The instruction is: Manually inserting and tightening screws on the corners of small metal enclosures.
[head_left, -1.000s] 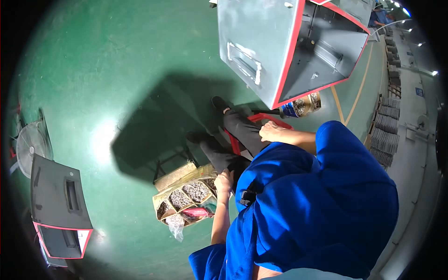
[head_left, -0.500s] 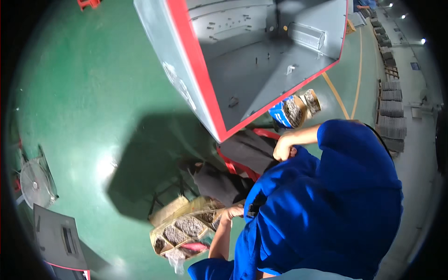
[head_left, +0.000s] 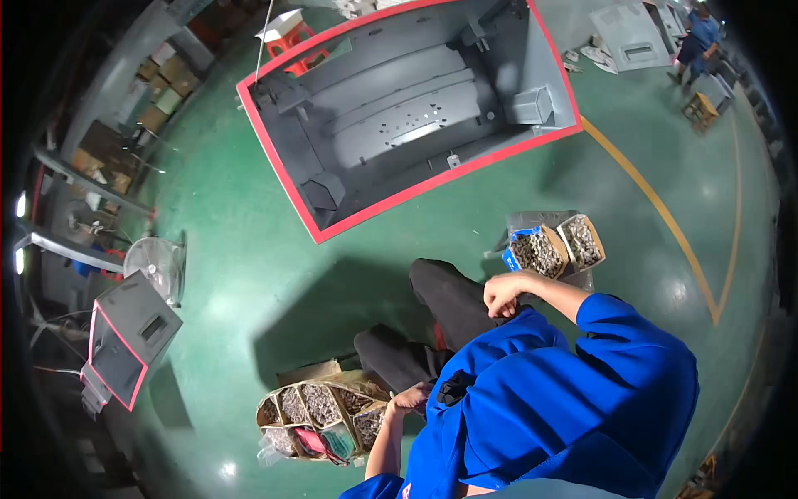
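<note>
1. The green floor (head_left: 216, 224) spread beneath everything, with a yellow line (head_left: 657, 200) curving across its right side.
2. A large grey cabinet (head_left: 407, 108) with red edging stood out ahead of the person, its open side facing them, well apart from both hands. Brackets and a cluster of small holes showed inside.
3. The person's blue shirt (head_left: 573, 382) and dark trousers (head_left: 449, 303) filled the lower middle, the knees bent.
4. A smaller-looking grey cabinet (head_left: 137, 324), also red-edged, was tilted at far left, near a round fan (head_left: 155, 268).
5. A divided carton (head_left: 356, 382) lay on the floor at the person's left, just beside the left hand, its compartments full of small metal parts (head_left: 320, 405).
6. A blue carton (head_left: 509, 262) and a tan carton (head_left: 588, 267), side by side beyond the right hand, held similar pieces.
7. The right hand (head_left: 503, 293) was by the right thigh, fingers curled; whether it gripped anything, I could not tell.
8. The left hand (head_left: 409, 397) was beside the left hip, fingertips obscured; its grip could not be told either.
9. A pink packet (head_left: 309, 439) sat in the divided carton's near row.
</note>
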A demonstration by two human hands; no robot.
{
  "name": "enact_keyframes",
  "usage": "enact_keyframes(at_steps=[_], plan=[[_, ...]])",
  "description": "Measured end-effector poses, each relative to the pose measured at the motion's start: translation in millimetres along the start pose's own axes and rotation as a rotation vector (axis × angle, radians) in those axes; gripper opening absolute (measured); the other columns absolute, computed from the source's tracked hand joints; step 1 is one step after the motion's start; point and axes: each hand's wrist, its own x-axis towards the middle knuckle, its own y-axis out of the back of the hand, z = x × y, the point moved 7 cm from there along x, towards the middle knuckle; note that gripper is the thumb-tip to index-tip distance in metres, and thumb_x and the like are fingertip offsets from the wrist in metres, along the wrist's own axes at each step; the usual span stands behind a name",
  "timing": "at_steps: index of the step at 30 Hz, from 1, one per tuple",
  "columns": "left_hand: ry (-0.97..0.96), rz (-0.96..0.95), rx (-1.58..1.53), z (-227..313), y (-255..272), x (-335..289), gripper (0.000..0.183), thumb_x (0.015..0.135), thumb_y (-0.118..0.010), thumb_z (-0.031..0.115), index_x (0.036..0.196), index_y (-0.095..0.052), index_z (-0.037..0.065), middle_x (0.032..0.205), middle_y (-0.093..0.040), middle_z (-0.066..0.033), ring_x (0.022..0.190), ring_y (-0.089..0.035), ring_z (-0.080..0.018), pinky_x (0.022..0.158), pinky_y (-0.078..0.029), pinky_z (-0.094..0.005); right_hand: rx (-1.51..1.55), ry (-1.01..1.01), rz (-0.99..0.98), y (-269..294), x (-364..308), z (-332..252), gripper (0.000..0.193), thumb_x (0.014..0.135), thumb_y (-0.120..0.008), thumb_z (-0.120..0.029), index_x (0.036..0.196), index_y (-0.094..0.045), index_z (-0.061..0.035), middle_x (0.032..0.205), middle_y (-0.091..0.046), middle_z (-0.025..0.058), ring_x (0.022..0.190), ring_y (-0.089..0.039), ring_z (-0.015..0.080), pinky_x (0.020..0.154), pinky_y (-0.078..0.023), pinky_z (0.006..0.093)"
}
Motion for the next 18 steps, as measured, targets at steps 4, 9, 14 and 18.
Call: enact_keyframes(at_steps=[4,9,14,18], plan=[[-0.175,0.204,0.101,19.5,-18.7,-7.4,0.033,0.077,-0.062,0.021,0.103,-0.066,0.002,0.095,-0.066,-0.007,0.081,-0.06,-0.0158,0.067,-0.048,-0.0324,-0.171,-0.078,0.553,62.7,-52.7,22.8,0.016,0.073,-0.062,-0.016,0.078,-0.068,-0.0008,0.072,-0.068,0.0138,0.064,-0.068,0.025,0.06,-0.054,0.0347],[-0.635,0.498,0.731,41.3,-37.7,-15.3,0.025,0.081,-0.06,0.014,0.097,-0.066,-0.003,0.081,-0.067,-0.0028,0.068,-0.057,-0.0088,0.057,-0.047,-0.0272,-0.561,-0.297,0.899,77.1,-84.1,86.6,0.02,0.069,-0.067,-0.013,0.084,-0.069,-0.0001,0.091,-0.067,0.0202,0.088,-0.066,0.0355,0.075,-0.054,0.0435],[-0.348,0.761,0.429,81.3,-42.7,-15.4,0.035,0.094,-0.048,0.03,0.079,-0.062,0.002,0.063,-0.053,0.0012,0.056,-0.048,-0.0088,0.05,-0.039,-0.0267,-0.54,-0.208,0.824,61.3,-56.1,145.6,0.027,0.064,-0.071,-0.006,0.09,-0.066,-0.0007,0.091,-0.066,0.0223,0.09,-0.064,0.0359,0.076,-0.052,0.0432],[-0.437,0.761,0.007,145.3,-58.1,-31.1,0.031,0.098,-0.046,0.028,0.081,-0.056,0.005,0.056,-0.036,0.0089,0.047,-0.032,-0.0009,0.041,-0.024,-0.0194,-0.544,-0.078,1.034,48.3,-45.0,160.0,0.022,0.062,-0.073,-0.009,0.081,-0.066,0.0007,0.083,-0.065,0.0227,0.084,-0.064,0.0379,0.073,-0.053,0.045]])
